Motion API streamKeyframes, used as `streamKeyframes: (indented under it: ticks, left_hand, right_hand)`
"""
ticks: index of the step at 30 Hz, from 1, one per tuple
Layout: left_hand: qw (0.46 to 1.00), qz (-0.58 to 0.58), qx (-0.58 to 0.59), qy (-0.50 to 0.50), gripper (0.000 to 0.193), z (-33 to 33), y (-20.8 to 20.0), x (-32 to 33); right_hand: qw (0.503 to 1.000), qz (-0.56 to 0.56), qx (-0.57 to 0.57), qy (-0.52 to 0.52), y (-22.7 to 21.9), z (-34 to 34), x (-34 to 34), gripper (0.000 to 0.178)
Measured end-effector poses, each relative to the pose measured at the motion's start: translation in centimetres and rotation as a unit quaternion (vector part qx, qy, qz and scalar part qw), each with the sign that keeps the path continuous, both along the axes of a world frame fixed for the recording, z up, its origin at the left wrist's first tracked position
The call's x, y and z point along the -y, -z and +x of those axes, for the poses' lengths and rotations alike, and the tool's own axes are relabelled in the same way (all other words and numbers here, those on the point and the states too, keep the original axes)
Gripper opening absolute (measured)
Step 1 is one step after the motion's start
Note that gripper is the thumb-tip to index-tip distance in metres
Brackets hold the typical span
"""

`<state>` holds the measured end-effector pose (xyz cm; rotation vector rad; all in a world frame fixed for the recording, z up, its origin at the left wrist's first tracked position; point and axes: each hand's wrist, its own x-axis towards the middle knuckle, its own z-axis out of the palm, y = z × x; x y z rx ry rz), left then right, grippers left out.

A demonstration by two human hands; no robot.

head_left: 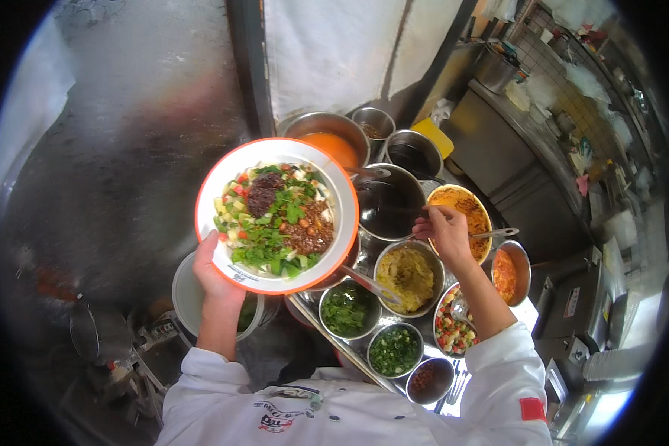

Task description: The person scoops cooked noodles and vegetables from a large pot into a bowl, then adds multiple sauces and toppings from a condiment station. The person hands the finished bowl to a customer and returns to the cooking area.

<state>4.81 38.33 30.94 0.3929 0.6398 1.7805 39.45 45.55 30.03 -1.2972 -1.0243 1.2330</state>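
Note:
My left hand (pixel 219 279) grips a white bowl (pixel 223 189) with an orange rim, thumb over its edge. In the bowl lie chopped greens, diced vegetables, a dark paste and a brown bean-like sauce (pixel 308 232). My right hand (pixel 451 238) is closed, its fingers pinching what looks like a thin utensil handle; the utensil's head cannot be made out. It hovers between a metal pot of dark liquid (pixel 388 199), a metal bowl of yellow-green shredded pickles (pixel 406 276) and a bowl of orange-yellow food (pixel 461 199) with a spoon handle (pixel 496 233) sticking out.
Nearer stand bowls of leafy herbs (pixel 345 308), chopped scallions (pixel 394 351), diced vegetables (pixel 453 323) and reddish bits (pixel 430 380). Behind are a pot of orange soup (pixel 333 145) and a smaller dark pot (pixel 412 154). A white bucket (pixel 189 293) stands left; a metal counter (pixel 490 141) lies far right.

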Motion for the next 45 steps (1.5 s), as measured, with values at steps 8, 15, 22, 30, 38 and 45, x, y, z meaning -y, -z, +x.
streamKeyframes:
  ticks: [8,15,22,30,38,45]
  left_hand:
    - [1.0,0.007,-0.018,0.013,0.051,-0.7,0.7,-1.0]
    - [0.999,0.004,-0.007,0.031,0.051,0.1,0.0,-1.5]
    - [0.998,-0.001,0.01,0.068,0.05,1.2,-0.3,-2.0]
    - [0.994,0.004,0.015,0.104,0.05,3.6,-0.7,-2.6]
    - [0.992,-0.001,0.02,0.126,0.051,5.5,-1.5,-2.6]
    - [0.99,-0.001,0.025,0.141,0.052,5.4,-1.4,-2.7]
  right_hand:
    - [0.996,0.072,-0.018,0.055,-2.9,4.4,3.7,0.029]
    - [0.994,0.089,-0.015,0.06,-5.9,5.5,5.1,0.028]
    - [0.992,0.108,-0.003,0.071,-8.7,5.3,5.9,0.027]
    - [0.985,0.155,-0.003,0.07,-14.0,4.0,8.0,0.026]
    - [0.978,0.207,0.025,-0.008,-14.9,0.7,9.2,0.029]
    - [0.969,0.244,0.04,-0.014,-13.9,0.3,9.6,0.028]
